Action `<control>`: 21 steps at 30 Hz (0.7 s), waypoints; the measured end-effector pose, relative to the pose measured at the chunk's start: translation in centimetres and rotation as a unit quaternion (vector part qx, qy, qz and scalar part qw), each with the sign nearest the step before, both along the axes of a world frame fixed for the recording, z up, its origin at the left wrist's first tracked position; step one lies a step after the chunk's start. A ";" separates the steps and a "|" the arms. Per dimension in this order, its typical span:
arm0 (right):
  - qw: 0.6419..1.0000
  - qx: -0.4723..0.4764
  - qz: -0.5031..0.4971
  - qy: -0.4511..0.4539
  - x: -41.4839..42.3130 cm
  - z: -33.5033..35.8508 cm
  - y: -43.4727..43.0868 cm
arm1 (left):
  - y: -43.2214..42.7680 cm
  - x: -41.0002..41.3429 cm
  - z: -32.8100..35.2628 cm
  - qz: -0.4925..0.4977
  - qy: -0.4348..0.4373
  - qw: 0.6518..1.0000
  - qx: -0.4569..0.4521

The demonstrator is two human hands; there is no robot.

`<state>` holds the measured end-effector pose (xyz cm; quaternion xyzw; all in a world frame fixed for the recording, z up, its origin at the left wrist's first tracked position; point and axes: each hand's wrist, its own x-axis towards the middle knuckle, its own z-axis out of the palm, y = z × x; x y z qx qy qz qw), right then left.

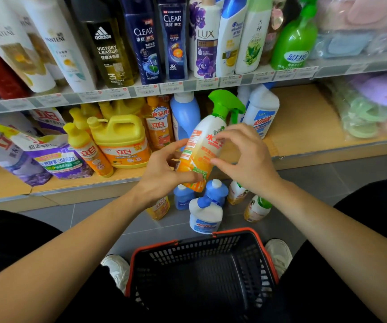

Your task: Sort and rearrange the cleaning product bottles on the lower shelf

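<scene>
**Head view: spray bottle held in both hands at the lower shelf**

The left hand (164,173) is curled round the orange lower body of the spray bottle (201,148), gripping it from 9 o'clock. The right hand (243,157) is set against the label from 3 o'clock, with thumb and fingertips pinching the bottle. The bottle is held tilted in the air in front of the lower shelf (304,127), its green trigger head pointing to 1 o'clock.

On that shelf, a blue bottle (184,117) is stood at 12 o'clock of the hands. A white bottle with a blue cap (261,113) is noted at 1 o'clock. A yellow jug (120,141) is seen at 10 o'clock, and refill pouches (55,155) are laid further out at 9 o'clock.

On the floor at 6 o'clock of the hands, small bottles (205,215) are grouped, some blue and white, some green-capped. Beyond them at 6 o'clock, a black basket (187,243) with a red rim is placed.
</scene>
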<state>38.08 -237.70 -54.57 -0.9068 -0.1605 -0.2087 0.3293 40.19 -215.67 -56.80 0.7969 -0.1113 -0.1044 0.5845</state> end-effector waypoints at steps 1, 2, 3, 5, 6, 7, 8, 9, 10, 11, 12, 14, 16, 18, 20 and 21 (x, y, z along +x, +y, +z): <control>0.996 -0.073 0.031 -0.032 0.3 0.3 -0.5 | -0.1 -0.1 0.1 -0.003 -0.018 1.000 0.020; 0.988 -0.135 0.058 -0.042 0.7 0.6 -1.0 | -0.1 -0.2 0.3 -0.006 -0.031 0.999 0.035; 0.979 -0.185 0.076 -0.032 1.0 1.0 -1.3 | -0.1 -0.2 0.5 -0.011 -0.037 0.998 0.043; 0.961 -0.261 0.087 0.024 1.4 1.2 -1.9 | -0.2 -0.4 0.9 -0.027 -0.041 0.997 0.051; 0.956 -0.274 0.086 0.064 1.4 1.1 -2.0 | -0.3 -0.6 1.1 -0.035 -0.043 0.997 0.056; 0.955 -0.262 0.085 0.111 1.2 0.8 -2.1 | -0.4 -0.7 1.2 -0.041 -0.043 0.997 0.057; 0.956 -0.230 0.090 0.156 0.9 0.6 -2.1 | -0.5 -0.8 1.2 -0.047 -0.042 0.997 0.055; 0.956 -0.197 0.101 0.192 0.7 0.2 -2.0 | -0.6 -0.9 1.3 -0.052 -0.041 0.996 0.053; 0.955 -0.167 0.113 0.216 0.7 -0.2 -1.9 | -0.6 -1.0 1.3 -0.056 -0.042 0.996 0.052; 0.954 -0.142 0.122 0.234 0.7 -0.5 -1.9 | -0.6 -1.0 1.3 -0.058 -0.044 0.996 0.052; 0.953 -0.117 0.129 0.249 0.9 -0.7 -1.8 | -0.5 -1.0 1.4 -0.056 -0.046 0.996 0.048; 0.951 -0.070 0.137 0.268 1.2 -0.9 -1.9 | -0.5 -0.9 1.6 -0.047 -0.050 0.997 0.023; 0.951 -0.031 0.142 0.273 1.4 -1.0 -2.1 | -0.4 -0.8 1.9 -0.027 -0.053 0.998 -0.024; 0.953 0.003 0.141 0.267 1.5 -1.3 -2.2 | -0.3 -0.7 2.1 -0.010 -0.051 0.997 -0.055; 0.956 0.029 0.126 0.264 1.5 -1.5 -2.2 | -0.2 -0.6 2.2 0.001 -0.030 0.998 -0.056; 0.959 0.033 0.116 0.258 1.6 -1.6 -2.1 | -0.1 -0.6 2.3 0.005 -0.014 0.998 -0.055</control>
